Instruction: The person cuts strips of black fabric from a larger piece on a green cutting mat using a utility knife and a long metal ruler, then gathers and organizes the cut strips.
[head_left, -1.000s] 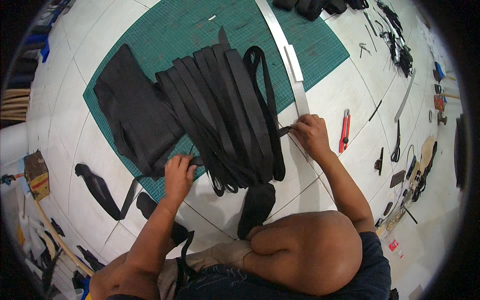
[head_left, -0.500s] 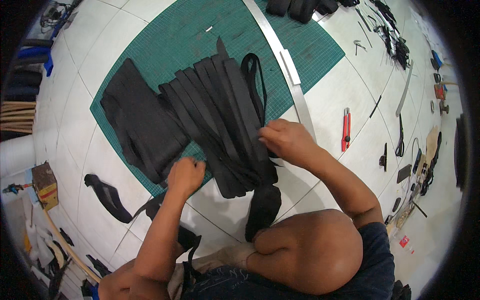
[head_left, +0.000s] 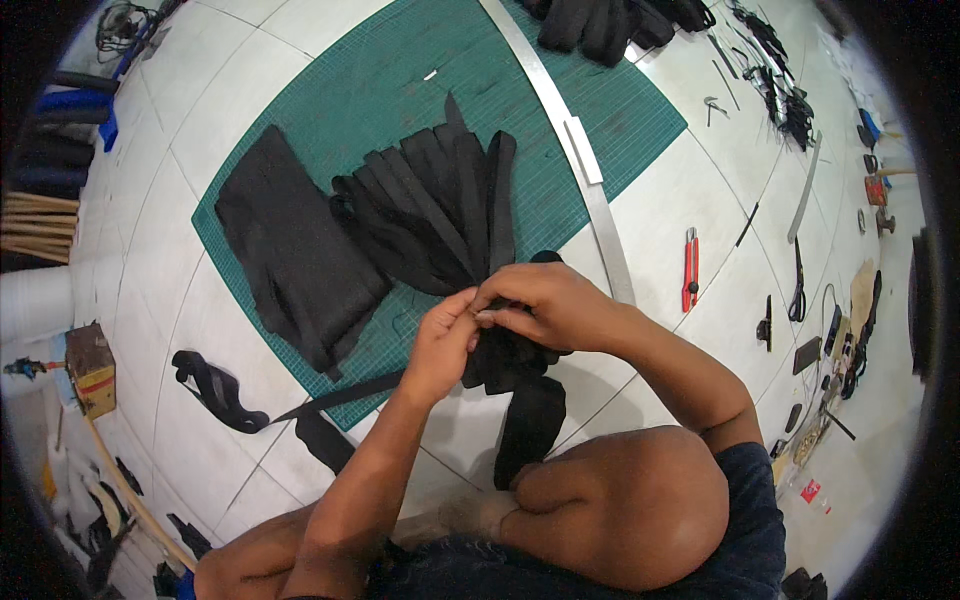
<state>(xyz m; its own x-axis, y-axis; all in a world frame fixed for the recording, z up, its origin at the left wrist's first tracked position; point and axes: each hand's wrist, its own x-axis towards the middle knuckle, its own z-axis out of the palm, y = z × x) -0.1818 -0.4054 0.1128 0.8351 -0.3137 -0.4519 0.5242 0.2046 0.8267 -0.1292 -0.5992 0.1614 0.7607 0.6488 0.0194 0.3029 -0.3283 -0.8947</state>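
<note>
A bundle of black webbing straps [head_left: 440, 190] lies partly on the green cutting mat, fanned out at its far end and pinched narrow under my hands. My left hand [head_left: 445, 340] is closed at the narrow part, with a long black strap [head_left: 350, 395] running from it down to the left, ending in a loose curl on the floor. My right hand [head_left: 535, 300] meets it there, its fingers pinched together on the straps; exactly what lies between the fingertips is hidden. Left of the bundle is a folded piece of black material [head_left: 295, 245]. The bundle's near end drops toward my knee.
Beneath the work is the green cutting mat [head_left: 350, 90], with a long metal ruler [head_left: 545, 85] across its right side. A red utility knife [head_left: 691, 270] lies on the tiles, with scissors [head_left: 797, 280] farther right. More black rolls [head_left: 600, 30] sit at the far edge.
Both hands have come together at the middle of the bundle, the left moving right and up. The straps are squeezed narrower, and the long strap is drawn straighter toward my left hand.
</note>
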